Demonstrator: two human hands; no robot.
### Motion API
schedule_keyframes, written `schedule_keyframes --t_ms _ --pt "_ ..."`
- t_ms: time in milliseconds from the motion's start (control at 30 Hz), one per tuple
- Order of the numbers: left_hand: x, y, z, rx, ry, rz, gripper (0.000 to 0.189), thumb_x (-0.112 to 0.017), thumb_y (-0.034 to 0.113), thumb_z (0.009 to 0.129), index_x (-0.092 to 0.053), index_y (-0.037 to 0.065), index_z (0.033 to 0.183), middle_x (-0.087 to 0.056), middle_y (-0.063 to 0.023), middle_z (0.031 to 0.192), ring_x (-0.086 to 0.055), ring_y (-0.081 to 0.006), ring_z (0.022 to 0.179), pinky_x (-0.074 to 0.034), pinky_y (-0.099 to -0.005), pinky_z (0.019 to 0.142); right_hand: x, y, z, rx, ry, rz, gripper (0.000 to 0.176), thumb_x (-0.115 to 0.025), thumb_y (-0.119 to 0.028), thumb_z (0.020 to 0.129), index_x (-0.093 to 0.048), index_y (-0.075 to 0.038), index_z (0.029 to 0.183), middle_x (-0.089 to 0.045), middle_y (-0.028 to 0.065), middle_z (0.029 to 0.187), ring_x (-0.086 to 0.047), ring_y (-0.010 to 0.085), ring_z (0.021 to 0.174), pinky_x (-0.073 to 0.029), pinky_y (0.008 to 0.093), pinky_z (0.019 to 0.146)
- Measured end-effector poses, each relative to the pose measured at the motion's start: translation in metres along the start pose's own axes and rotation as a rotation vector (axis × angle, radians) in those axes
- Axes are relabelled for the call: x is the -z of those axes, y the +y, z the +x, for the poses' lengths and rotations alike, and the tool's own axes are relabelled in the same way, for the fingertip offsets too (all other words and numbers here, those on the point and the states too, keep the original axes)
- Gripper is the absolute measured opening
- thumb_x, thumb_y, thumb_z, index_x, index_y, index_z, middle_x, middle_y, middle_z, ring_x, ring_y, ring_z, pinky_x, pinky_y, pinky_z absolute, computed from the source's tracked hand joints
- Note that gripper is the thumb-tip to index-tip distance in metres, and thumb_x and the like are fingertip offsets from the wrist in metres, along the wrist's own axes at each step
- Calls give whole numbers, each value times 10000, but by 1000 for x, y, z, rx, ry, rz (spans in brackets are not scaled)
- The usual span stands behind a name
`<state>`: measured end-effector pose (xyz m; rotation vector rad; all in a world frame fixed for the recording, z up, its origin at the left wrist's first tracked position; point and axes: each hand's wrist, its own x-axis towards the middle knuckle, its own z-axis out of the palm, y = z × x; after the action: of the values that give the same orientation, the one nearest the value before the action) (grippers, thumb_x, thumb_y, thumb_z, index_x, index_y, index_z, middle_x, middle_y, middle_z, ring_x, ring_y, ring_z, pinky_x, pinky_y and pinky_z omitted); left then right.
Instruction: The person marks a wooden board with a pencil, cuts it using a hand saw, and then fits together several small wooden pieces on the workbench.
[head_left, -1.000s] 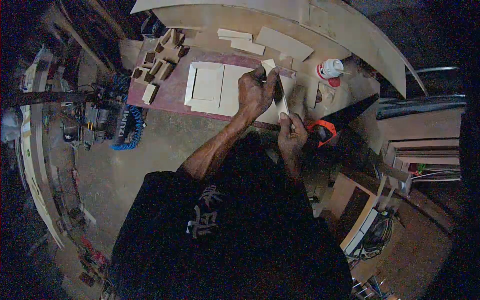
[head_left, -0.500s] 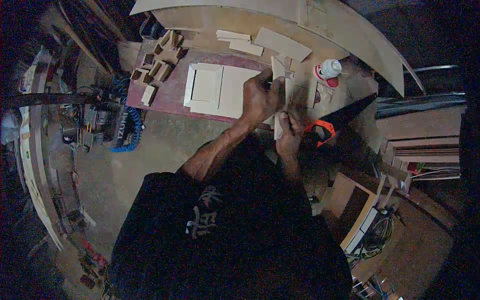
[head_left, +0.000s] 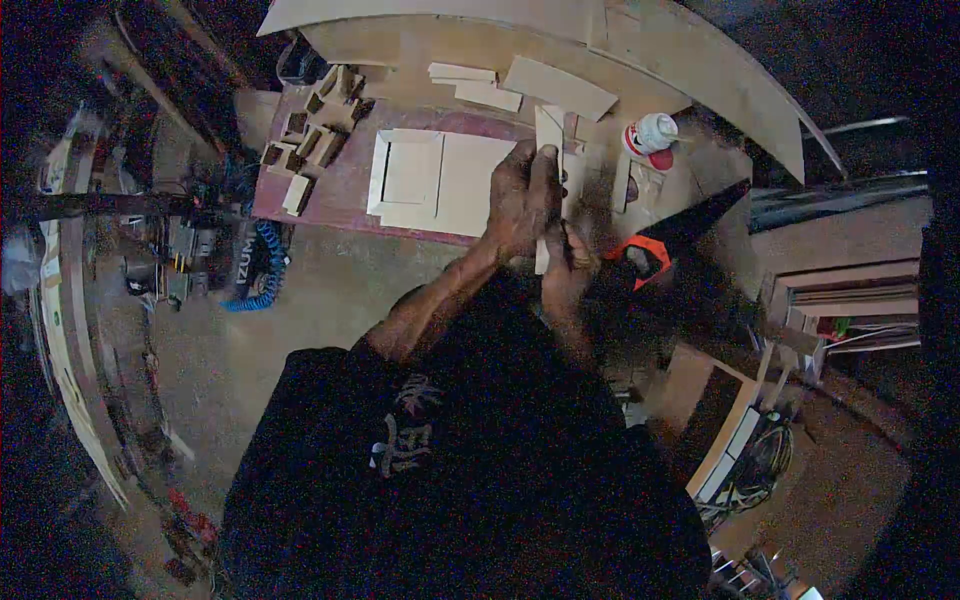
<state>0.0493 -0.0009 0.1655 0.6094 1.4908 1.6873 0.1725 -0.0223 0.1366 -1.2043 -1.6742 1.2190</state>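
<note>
My left hand is wrapped round the middle of a long narrow wooden strip, its thumb lying along the strip. My right hand is closed at the strip's lower end, close below my left hand; its fingers are partly blurred. Left of my hands, a pale flat board with a mitred frame lies on the reddish bench. To the right is a saw with an orange handle and a dark blade.
Small wooden blocks stand at the bench's left. Flat offcuts lie at the back, with a white and red bottle at the right. A large curved panel spans the far side. A blue coiled hose hangs at left.
The strip has shifted slightly left and stands straighter. My right hand has moved up and left, closer to my left hand.
</note>
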Motion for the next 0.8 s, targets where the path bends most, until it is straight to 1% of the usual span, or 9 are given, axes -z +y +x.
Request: schedule_keyframes --t_ms 33,133,200,267,367,467,567,667,800 --pt "-3 4 -2 57 19 -51 342 -523 347 1004 -557 22 904 -619 -81 729 -589 -147 616 -481 -306 545 0 -6 0 33 -14 -34 208 -565 -172 983 -667 7 1015 -696 106 945 -633 213 853 -501 329 795" --pt "-2 3 -2 -134 36 -32 348 -484 344 1019 -513 33 866 -523 -33 656 -511 -128 549 -474 -303 528 -4 17 -1 73 -63 21 187 -584 -168 964 -671 -15 1028 -695 101 958 -630 205 842 -505 327 774" --pt "2 9 -3 -121 1 14 358 -478 347 1024 -509 33 856 -512 -26 653 -491 -117 557 -468 -300 527 8 1 8 167 -26 -81 194 -612 -177 939 -671 -28 1047 -694 97 957 -633 195 845 -507 322 777" --pt "6 34 -14 -72 -81 50 357 -483 344 1028 -508 34 852 -511 -19 665 -473 -103 594 -445 -290 551 22 -26 21 -126 -24 137 276 -669 -203 885 -664 -34 1103 -692 85 957 -642 180 881 -506 307 810" --pt "15 26 -20 -159 -200 119 322 -500 332 1021 -537 34 907 -555 -40 717 -520 -112 626 -468 -279 598 46 -65 55 133 -97 97 295 -646 -227 922 -669 6 1102 -669 49 953 -624 148 922 -492 306 834" --pt "22 27 -28 -181 -279 183 291 -493 306 1026 -541 35 931 -563 -44 739 -516 -107 634 -468 -275 610 57 -91 76 147 -173 108 252 -626 -178 923 -679 2 1091 -678 47 929 -627 134 899 -499 299 826" --pt "21 33 -36 -162 -300 248 303 -485 315 1026 -519 42 901 -556 -48 719 -509 -107 641 -461 -285 608 65 -87 96 334 -337 -57 254 -644 -172 890 -691 -21 1089 -707 91 914 -662 161 869 -532 296 760" --pt "25 36 -39 -169 -322 300 326 -489 335 1020 -506 39 884 -551 -49 701 -498 -109 638 -454 -294 605 69 -91 105 212 -441 -202 231 -648 -156 877 -702 -6 1044 -706 103 886 -667 164 806 -536 294 729" --pt "29 38 -40 -146 -344 319 354 -499 360 1011 -507 33 876 -554 -54 688 -483 -114 628 -441 -300 598 72 -88 117 306 -556 -207 195 -635 -125 876 -704 11 997 -703 94 894 -653 146 780 -537 297 713"
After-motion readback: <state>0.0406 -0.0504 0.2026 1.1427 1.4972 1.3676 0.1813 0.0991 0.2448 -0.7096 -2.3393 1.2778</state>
